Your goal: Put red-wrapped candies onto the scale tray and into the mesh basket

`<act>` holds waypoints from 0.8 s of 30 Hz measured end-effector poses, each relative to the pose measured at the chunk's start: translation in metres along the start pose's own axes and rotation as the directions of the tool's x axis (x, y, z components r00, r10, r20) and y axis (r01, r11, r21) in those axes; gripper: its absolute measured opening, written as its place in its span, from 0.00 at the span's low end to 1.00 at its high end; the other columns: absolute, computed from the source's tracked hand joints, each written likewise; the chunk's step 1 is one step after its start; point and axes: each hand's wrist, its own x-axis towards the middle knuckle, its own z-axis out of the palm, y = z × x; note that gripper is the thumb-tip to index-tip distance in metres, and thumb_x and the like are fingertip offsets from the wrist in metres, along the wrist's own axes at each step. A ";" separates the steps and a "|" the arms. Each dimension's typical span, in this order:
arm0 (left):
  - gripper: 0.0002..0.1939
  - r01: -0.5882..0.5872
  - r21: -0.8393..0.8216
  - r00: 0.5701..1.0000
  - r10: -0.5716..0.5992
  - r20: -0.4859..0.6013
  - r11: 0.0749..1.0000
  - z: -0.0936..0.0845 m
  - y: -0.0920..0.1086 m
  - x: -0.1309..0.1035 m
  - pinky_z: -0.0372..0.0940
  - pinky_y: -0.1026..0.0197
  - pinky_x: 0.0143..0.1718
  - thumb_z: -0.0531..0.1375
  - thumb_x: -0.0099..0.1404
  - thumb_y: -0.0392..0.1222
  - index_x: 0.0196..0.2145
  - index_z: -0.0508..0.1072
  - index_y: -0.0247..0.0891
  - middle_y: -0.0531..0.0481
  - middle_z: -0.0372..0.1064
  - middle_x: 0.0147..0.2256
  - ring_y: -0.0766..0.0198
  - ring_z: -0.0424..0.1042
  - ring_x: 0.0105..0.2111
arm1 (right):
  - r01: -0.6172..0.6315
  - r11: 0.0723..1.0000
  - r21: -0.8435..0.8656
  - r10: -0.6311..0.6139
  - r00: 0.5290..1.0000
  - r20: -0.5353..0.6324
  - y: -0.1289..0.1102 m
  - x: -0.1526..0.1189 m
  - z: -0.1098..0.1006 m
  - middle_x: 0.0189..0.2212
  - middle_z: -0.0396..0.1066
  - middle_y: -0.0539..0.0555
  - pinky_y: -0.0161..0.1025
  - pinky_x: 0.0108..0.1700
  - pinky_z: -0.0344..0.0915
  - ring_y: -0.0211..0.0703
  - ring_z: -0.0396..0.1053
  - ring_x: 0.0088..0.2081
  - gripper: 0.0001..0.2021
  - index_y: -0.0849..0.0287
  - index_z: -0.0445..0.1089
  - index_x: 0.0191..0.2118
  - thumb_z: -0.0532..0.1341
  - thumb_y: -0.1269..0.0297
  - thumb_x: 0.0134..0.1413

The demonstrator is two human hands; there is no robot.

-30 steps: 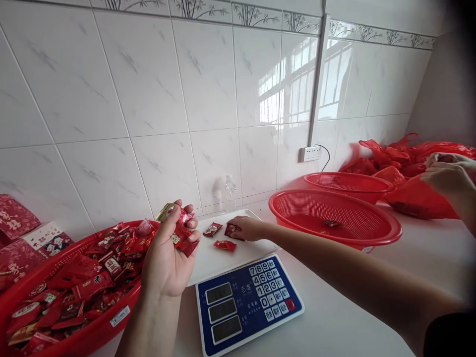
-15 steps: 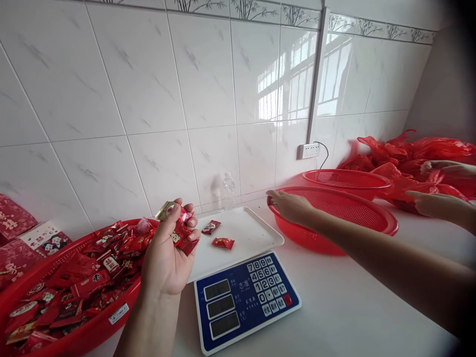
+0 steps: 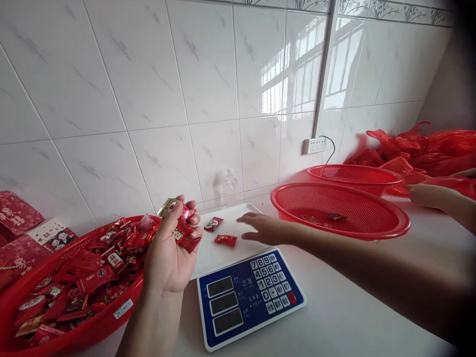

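Left hand point(image 3: 165, 260) cups a crowded clutch of sweets point(image 3: 183, 232), right hand point(image 3: 266, 229) spreads fingers wide by the tray point(image 3: 208, 259), and a loosened hold could spill some!

"志准" on the blue scale point(image 3: 252, 300) — digits 0–9 on its keys point(image 3: 272, 283).

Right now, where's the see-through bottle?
In the head view, the clear bottle is near the middle from side to side, close by the tiled wall, just beyond the white tray.
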 end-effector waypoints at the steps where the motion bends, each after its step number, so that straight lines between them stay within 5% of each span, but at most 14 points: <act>1: 0.05 -0.004 -0.005 1.000 0.004 -0.002 1.000 0.000 0.001 -0.001 0.58 0.73 0.15 0.57 0.61 0.32 0.35 0.71 0.36 0.50 0.65 0.32 0.73 0.63 0.22 | 0.066 0.998 0.018 -0.066 0.998 0.013 -0.011 0.006 0.005 0.56 0.62 0.59 0.47 0.53 0.59 0.52 0.60 0.55 0.25 0.55 0.63 0.57 0.55 0.52 0.56; 5: 0.05 -0.024 -0.015 1.000 0.024 0.001 1.000 0.002 0.005 -0.002 0.58 0.74 0.15 0.56 0.61 0.32 0.35 0.70 0.36 0.50 0.65 0.32 0.73 0.62 0.22 | 0.162 0.986 -0.023 -0.162 0.987 0.005 -0.034 0.028 0.017 0.43 0.71 0.57 0.44 0.47 0.62 0.50 0.66 0.47 0.13 0.55 0.72 0.45 0.56 0.65 0.55; 9: 0.04 -0.017 -0.021 1.000 0.018 0.021 1.000 0.001 0.006 -0.003 0.58 0.74 0.15 0.57 0.61 0.32 0.35 0.70 0.36 0.50 0.65 0.32 0.74 0.62 0.22 | 0.098 0.994 -0.039 -0.100 0.994 -0.034 -0.036 0.051 0.016 0.49 0.67 0.63 0.46 0.47 0.61 0.54 0.63 0.51 0.20 0.60 0.67 0.51 0.56 0.71 0.50; 12: 0.05 -0.021 -0.024 0.999 0.022 0.044 1.000 0.000 0.008 -0.003 0.58 0.74 0.15 0.56 0.61 0.32 0.35 0.70 0.36 0.50 0.65 0.32 0.74 0.63 0.22 | 0.155 0.988 0.010 -0.155 0.988 0.023 -0.037 0.069 0.016 0.58 0.57 0.59 0.44 0.52 0.58 0.52 0.55 0.58 0.31 0.54 0.55 0.60 0.59 0.66 0.48; 15: 0.05 -0.029 -0.018 0.998 0.030 0.054 0.999 0.000 0.009 -0.004 0.58 0.74 0.16 0.56 0.61 0.32 0.34 0.70 0.37 0.50 0.65 0.32 0.74 0.63 0.22 | 0.162 0.986 0.024 -0.164 0.982 0.091 -0.041 0.082 0.022 0.63 0.49 0.59 0.54 0.56 0.52 0.58 0.45 0.62 0.32 0.50 0.51 0.62 0.57 0.53 0.51; 19: 0.05 -0.015 -0.013 0.999 0.015 0.045 1.000 0.001 0.009 -0.004 0.59 0.73 0.15 0.56 0.61 0.32 0.34 0.70 0.37 0.50 0.65 0.32 0.74 0.63 0.22 | 0.190 0.982 0.006 -0.190 0.980 0.066 -0.045 0.082 0.033 0.56 0.60 0.57 0.55 0.54 0.53 0.55 0.56 0.57 0.20 0.49 0.61 0.57 0.48 0.57 0.60; 24: 0.05 -0.006 -0.002 1.000 0.006 0.028 1.000 0.001 0.003 -0.003 0.58 0.73 0.15 0.57 0.61 0.32 0.35 0.71 0.37 0.50 0.65 0.32 0.74 0.63 0.22 | 0.190 0.981 -0.045 -0.192 0.980 -0.043 -0.042 0.066 0.041 0.48 0.67 0.59 0.50 0.49 0.57 0.53 0.63 0.49 0.17 0.52 0.66 0.51 0.46 0.60 0.62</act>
